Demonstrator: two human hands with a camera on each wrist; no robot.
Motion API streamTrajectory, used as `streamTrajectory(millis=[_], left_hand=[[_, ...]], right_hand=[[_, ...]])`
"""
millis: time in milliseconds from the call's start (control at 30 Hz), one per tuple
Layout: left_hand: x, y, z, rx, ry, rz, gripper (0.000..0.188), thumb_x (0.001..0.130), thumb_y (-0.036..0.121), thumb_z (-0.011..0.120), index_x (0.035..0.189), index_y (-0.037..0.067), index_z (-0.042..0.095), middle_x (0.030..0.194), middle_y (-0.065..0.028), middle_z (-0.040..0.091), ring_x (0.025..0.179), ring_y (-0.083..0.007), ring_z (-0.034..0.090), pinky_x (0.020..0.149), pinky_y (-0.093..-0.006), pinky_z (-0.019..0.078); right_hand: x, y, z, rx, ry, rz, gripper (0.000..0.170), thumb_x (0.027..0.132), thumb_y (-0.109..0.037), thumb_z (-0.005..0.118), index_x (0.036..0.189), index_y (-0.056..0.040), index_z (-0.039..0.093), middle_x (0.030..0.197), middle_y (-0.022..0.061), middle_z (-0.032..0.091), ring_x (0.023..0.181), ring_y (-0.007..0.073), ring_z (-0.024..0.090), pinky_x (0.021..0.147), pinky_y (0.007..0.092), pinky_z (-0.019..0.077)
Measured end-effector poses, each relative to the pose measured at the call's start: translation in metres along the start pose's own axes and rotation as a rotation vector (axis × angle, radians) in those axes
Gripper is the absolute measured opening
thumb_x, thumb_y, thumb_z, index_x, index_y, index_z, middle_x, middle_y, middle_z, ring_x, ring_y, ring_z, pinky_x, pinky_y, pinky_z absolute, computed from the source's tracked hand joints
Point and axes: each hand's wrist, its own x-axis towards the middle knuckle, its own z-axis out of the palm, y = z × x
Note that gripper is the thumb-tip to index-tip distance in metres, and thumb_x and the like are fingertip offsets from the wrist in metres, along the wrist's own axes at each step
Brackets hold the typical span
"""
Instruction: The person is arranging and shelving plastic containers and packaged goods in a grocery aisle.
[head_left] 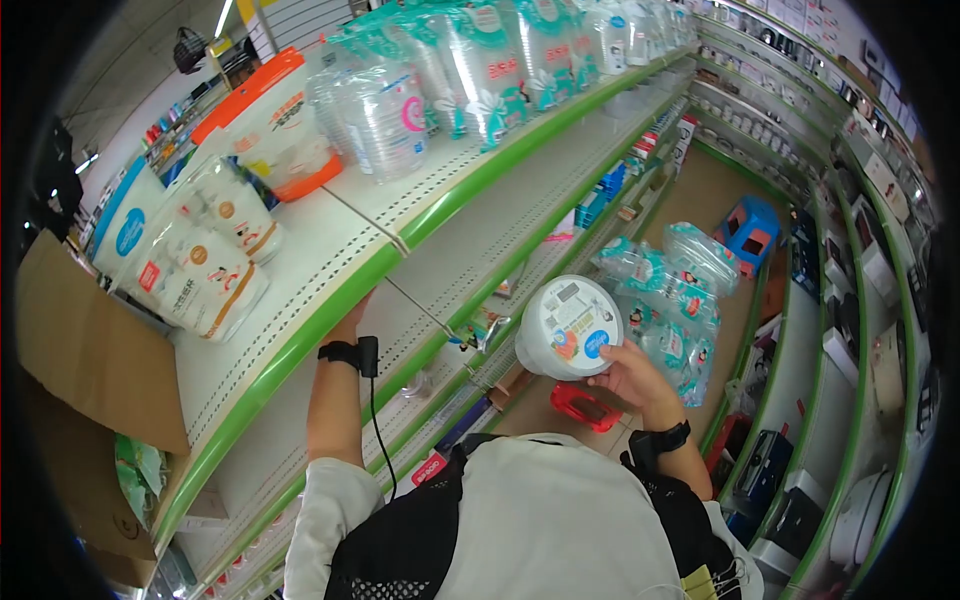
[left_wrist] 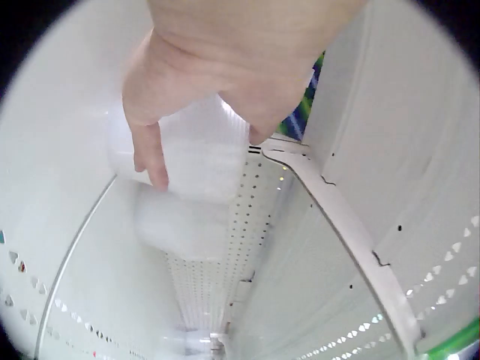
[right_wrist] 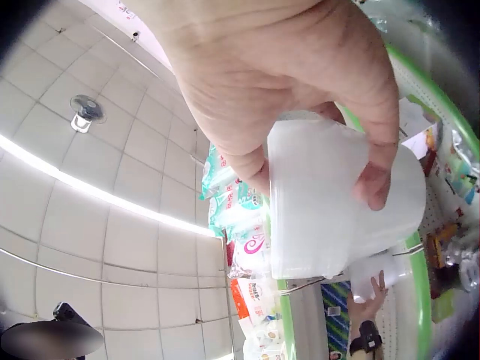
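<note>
My right hand (head_left: 636, 380) grips a round white plastic tub (head_left: 560, 345) with a printed label on its lid, held out over the aisle. In the right wrist view, thumb and fingers spread around the tub's cloudy side wall. My left hand (left_wrist: 210, 86) reaches in under the top shelf, and the shelf edge hides most of it in the head view. The left wrist view shows its fingers and thumb curled round a similar cloudy white tub (left_wrist: 202, 150). Just beyond that one stands another white tub (left_wrist: 184, 225) on the lower shelf.
On the top shelf (head_left: 300, 270) stand stacked clear cups (head_left: 385, 125) and wrapped cup packs (head_left: 480, 75). A cardboard box (head_left: 95, 350) leans at the left. Bagged cups (head_left: 670, 290), a blue stool (head_left: 750, 235) and a red plastic item (head_left: 585, 405) occupy the aisle floor.
</note>
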Motion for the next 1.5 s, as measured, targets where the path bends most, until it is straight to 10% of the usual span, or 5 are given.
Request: streamTrajectory(millis=[67,233,433,900,1500], left_hand=[[0.005,-0.003,-0.004,-0.034,-0.052,-0.011,0.066,0.102,0.055,0.050,0.150,0.011,0.043,0.152,-0.0133,0.050,0.138,-0.0414,0.047,0.115,-0.0623,0.0376],[-0.013,0.004,-0.018,1.632,-0.184,0.445,0.074,0.099,0.050,0.062,0.155,0.011,0.035,0.155,-0.0139,0.044,0.139,-0.0379,0.045,0.116,-0.0526,0.0428],[-0.115,0.020,0.016,0.197,-0.151,-0.066,0.060,0.102,0.023,0.055,0.155,0.014,0.029,0.156,-0.0134,0.037,0.135,-0.0370,0.051,0.103,-0.0526,0.0564],[-0.231,0.047,0.021,0.189,-0.503,-0.451,0.073,0.094,0.017,0.062,0.155,0.002,0.024,0.147,-0.0210,0.050,0.128,-0.0357,0.060,0.099,-0.0494,0.0590],[-0.412,-0.162,0.240,0.224,-1.066,-0.992,0.074,0.097,0.008,0.057,0.159,0.014,0.018,0.153,-0.0164,0.045,0.132,-0.0319,0.058,0.099,-0.0460,0.0586]], right_hand=[[-0.013,-0.002,-0.005,0.000,0.027,-0.022,0.046,0.098,-0.021,0.068,0.137,-0.0070,0.049,0.120,0.0112,0.069,0.101,0.0234,0.071,0.080,0.0370,0.0588],[-0.038,0.002,-0.002,0.045,0.081,-0.105,0.047,0.098,-0.020,0.067,0.139,-0.0069,0.048,0.123,0.0105,0.068,0.102,0.0218,0.071,0.081,0.0374,0.0601],[-0.066,0.016,0.026,0.045,0.078,-0.169,0.049,0.098,-0.019,0.066,0.140,-0.0045,0.047,0.125,0.0111,0.067,0.105,0.0238,0.071,0.087,0.0398,0.0617],[-0.123,0.111,0.092,0.141,0.232,-0.258,0.056,0.097,-0.018,0.067,0.146,-0.0046,0.042,0.130,0.0112,0.064,0.108,0.0222,0.069,0.088,0.0392,0.0613],[-0.411,0.106,-0.016,0.117,0.739,-0.524,0.056,0.095,-0.012,0.069,0.144,-0.0043,0.043,0.129,0.0112,0.065,0.109,0.0213,0.069,0.092,0.0397,0.0588]])
